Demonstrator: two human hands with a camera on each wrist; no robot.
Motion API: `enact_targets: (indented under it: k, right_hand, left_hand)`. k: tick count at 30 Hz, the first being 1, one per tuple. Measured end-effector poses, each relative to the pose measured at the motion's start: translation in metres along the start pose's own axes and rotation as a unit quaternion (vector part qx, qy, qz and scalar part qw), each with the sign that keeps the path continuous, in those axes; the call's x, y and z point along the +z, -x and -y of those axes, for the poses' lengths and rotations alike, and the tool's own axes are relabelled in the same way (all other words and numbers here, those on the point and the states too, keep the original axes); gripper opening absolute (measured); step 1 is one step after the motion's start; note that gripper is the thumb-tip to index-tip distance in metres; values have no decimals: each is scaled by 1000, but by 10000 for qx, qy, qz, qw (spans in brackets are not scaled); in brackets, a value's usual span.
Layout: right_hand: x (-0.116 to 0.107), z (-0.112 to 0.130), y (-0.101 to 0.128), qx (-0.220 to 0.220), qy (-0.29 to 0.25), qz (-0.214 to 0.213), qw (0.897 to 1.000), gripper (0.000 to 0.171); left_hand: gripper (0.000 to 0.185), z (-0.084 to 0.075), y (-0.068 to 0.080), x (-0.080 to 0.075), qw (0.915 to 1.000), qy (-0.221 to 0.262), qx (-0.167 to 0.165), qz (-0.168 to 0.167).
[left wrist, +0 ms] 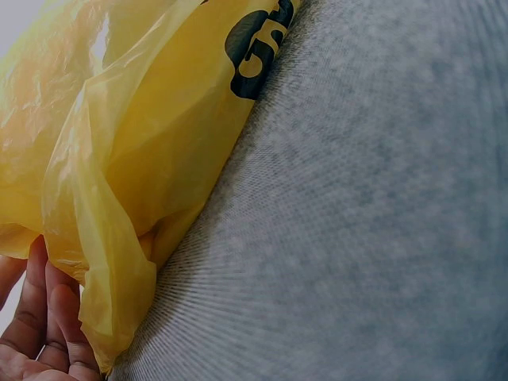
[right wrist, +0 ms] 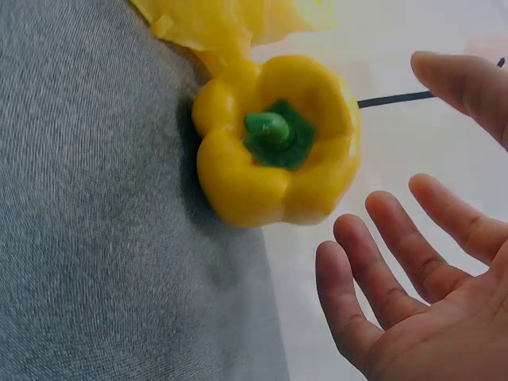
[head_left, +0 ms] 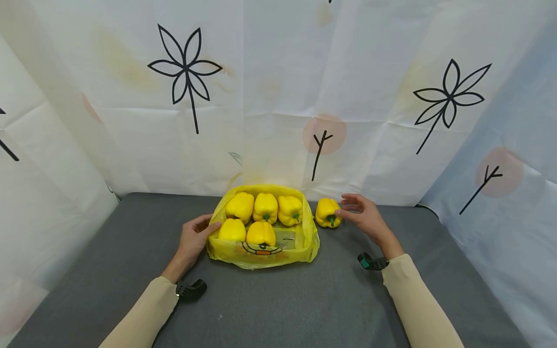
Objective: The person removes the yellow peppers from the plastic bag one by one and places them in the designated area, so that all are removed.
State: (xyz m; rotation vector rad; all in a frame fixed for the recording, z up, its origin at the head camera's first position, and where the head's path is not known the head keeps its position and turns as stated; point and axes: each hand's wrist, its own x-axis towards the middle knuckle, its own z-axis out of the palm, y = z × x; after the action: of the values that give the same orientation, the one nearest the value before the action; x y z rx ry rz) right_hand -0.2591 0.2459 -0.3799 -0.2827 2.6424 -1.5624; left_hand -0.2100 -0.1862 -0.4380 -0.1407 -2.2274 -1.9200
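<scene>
A yellow plastic bag lies spread with its mouth up, several yellow bell peppers inside it in two rows. At the bag's left edge my left hand grips the rim, thumb over it and the other fingers outside; the left wrist view shows those fingers against the plastic. One more bell pepper rests on the table just right of the bag, its green stem towards me. My right hand is beside this pepper, fingers spread; the right wrist view shows a gap between them.
A dark grey table lies under everything. White cloth with printed plants hangs along the back edge, and further cloth stands at the sides. Inside the bag, its bottom shows at the front right.
</scene>
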Motion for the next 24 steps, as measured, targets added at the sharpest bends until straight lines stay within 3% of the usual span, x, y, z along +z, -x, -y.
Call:
enact_targets:
  k: [6, 19, 24]
  right_hand:
    - [5, 18, 12, -244, -1, -64, 9997, 53]
    - [12, 1, 7, -646, -91, -137, 9978, 57]
    - [16, 8, 8, -728, -117, -120, 9972, 55]
  left_hand:
    - [37, 1, 0, 0, 10000, 12, 11, 13]
    - [36, -1, 0, 1, 10000, 30, 19, 24]
    - [37, 12, -5, -2, 10000, 53, 13, 7]
